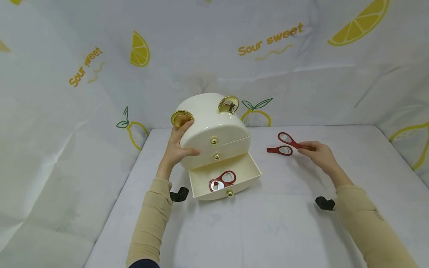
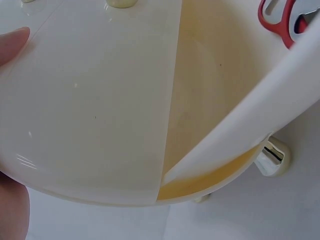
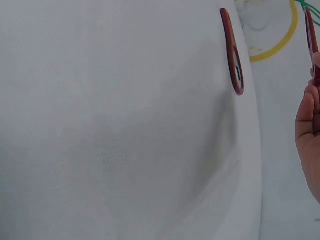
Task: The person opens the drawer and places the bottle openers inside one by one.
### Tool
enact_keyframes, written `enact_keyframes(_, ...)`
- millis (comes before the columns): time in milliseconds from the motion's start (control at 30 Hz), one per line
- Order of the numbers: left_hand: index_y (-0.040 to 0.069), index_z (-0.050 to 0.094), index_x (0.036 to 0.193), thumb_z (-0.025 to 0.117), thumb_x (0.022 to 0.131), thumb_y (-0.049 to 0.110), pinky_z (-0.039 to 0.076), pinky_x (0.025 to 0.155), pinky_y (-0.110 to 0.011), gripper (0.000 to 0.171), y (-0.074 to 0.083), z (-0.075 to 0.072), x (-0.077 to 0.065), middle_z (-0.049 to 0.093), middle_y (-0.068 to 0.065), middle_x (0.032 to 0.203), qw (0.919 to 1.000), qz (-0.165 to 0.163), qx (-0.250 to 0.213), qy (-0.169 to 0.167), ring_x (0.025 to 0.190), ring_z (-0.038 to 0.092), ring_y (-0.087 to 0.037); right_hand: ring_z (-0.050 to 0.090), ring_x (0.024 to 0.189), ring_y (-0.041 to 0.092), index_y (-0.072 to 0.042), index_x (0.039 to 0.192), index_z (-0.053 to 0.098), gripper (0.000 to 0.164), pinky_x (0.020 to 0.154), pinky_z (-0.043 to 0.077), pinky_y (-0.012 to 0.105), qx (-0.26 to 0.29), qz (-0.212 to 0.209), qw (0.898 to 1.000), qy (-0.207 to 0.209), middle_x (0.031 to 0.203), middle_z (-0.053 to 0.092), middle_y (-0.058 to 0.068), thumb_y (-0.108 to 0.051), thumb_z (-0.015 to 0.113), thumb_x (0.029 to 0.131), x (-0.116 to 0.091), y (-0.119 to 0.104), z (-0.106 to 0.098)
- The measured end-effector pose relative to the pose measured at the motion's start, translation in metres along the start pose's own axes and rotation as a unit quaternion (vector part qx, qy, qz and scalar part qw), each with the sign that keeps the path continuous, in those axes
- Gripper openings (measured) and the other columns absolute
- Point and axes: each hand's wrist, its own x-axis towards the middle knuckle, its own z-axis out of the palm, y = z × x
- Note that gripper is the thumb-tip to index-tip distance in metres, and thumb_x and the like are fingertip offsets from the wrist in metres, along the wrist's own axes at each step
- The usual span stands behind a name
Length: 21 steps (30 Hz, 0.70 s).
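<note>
A white storage box [image 1: 214, 130] with gold ears and gold knobs stands on the table, its bottom drawer [image 1: 248, 169] pulled out. My left hand [image 1: 175, 147] grips the box's left side, fingers near the gold ear and thumb across the front. Inside the drawer lie red bottle openers [image 1: 229, 176], overlapping; part of one also appears in the left wrist view. To the right, my right hand [image 1: 318, 154] pinches the handle of a raised red bottle opener [image 1: 286, 138]. Below it another red bottle opener [image 1: 273, 150] lies flat on the table.
Behind the table [image 1: 268, 230] hangs a white cloth [image 1: 187, 44] printed with lemons and lettering. Dark wrist-mounted pieces [image 1: 179, 194] stick out beside both forearms. Two upper drawers of the box are closed.
</note>
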Motion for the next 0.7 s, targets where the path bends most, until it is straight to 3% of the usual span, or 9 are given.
enact_keyframes(133,0.022,0.045,0.137,0.086,0.053,0.002,0.039,0.09,-0.044,0.096,-0.001,0.0,-0.002,0.031,-0.012,0.137,1.0,-0.004,0.002,0.002,0.113,0.04,-0.028,0.05,0.085,-0.007,-0.007,0.126,0.056,0.05,0.073,0.043,0.021,0.019,-0.043,0.999,-0.01,0.103,0.055,-0.011,-0.041,0.06,0.089,-0.011,-0.015,-0.002)
enact_keyframes(233,0.022,0.045,0.137,0.086,0.053,0.002,0.039,0.09,-0.044,0.096,-0.001,0.0,-0.002,0.032,-0.013,0.136,1.0,-0.006,0.002,0.002,0.113,0.041,-0.028,0.053,0.083,-0.007,-0.006,0.122,0.059,0.043,0.072,0.045,0.017,0.04,-0.086,0.995,-0.021,0.095,0.055,-0.019,-0.034,0.062,0.089,-0.017,-0.031,0.0)
enact_keyframes(400,0.021,0.045,0.137,0.086,0.054,0.002,0.039,0.09,-0.044,0.095,-0.001,0.0,-0.001,0.032,-0.012,0.136,1.0,-0.002,-0.001,0.003,0.113,0.041,-0.028,0.056,0.082,-0.001,-0.004,0.115,0.063,0.032,0.069,0.045,0.017,0.07,-0.164,0.983,-0.035,0.091,0.056,-0.014,-0.019,0.066,0.087,-0.025,-0.058,0.007)
enact_keyframes(700,0.02,0.045,0.137,0.086,0.053,0.0,0.039,0.09,-0.043,0.096,-0.001,0.001,0.0,0.031,-0.012,0.137,1.0,0.002,-0.005,0.002,0.113,0.041,-0.028,0.053,0.079,0.004,-0.004,0.106,0.067,0.023,0.069,0.045,0.02,0.088,-0.297,0.946,-0.094,0.087,0.058,0.0,-0.002,0.067,0.082,-0.029,-0.094,0.039)
